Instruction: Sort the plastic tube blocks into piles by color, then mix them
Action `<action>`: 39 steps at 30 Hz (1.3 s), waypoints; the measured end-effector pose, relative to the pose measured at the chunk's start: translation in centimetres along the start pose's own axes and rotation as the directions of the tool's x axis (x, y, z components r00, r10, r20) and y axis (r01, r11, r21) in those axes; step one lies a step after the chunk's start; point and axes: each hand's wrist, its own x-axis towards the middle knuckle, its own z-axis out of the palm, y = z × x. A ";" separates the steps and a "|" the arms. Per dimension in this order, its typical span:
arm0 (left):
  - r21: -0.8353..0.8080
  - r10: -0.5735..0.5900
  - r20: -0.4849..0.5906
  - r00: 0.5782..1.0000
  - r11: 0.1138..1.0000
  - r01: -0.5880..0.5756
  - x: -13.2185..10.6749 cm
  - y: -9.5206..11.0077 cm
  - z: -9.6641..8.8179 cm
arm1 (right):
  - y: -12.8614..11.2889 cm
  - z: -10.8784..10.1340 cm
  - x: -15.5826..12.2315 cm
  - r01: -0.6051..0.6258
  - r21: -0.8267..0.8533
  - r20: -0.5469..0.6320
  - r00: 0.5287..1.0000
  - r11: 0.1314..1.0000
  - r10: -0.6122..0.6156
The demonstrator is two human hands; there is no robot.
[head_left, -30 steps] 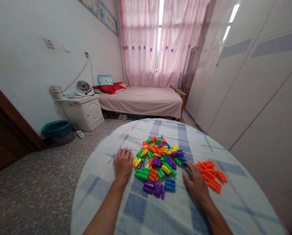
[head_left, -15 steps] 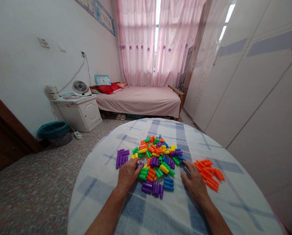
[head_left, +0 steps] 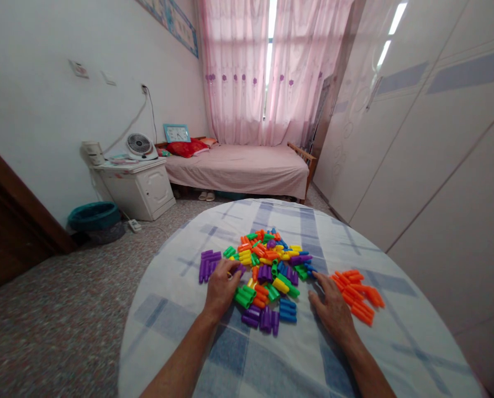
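Note:
My left hand [head_left: 222, 286] is at the left side of a mixed pile of bullet-shaped plastic toy pieces. Its fingers are curled together, and a purple toy piece [head_left: 241, 269] shows at the fingertips. A bit of yellow shows under the fingers. Just beyond that wrist lies a cluster of purple pieces [head_left: 205, 270]. With fingers stretched out, my right hand [head_left: 332, 301] rests on the cloth, its fingertips beside a blue piece [head_left: 310, 268]. A green triple piece [head_left: 244, 297] lies close to my left thumb.
Orange pieces [head_left: 357, 293] form a separate group at the right. Purple pieces [head_left: 266, 319] and a blue piece [head_left: 287, 310] lie at the pile's near side. A checked tablecloth [head_left: 280, 365] covers the round table. Beyond stand a bed [head_left: 238, 166] and a white cabinet [head_left: 147, 188].
My left hand has shifted slightly and its fingers have curled in, with the purple piece now at the fingertips. Yellow pieces near it show more. My right hand stays nearly still; the view has shifted slightly.

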 end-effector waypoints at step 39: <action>0.041 0.210 0.066 0.975 0.976 -0.213 0.0 2.7 2.8 | 0.0 0.3 -0.1 0.019 0.009 -0.028 0.999 1.000 -0.019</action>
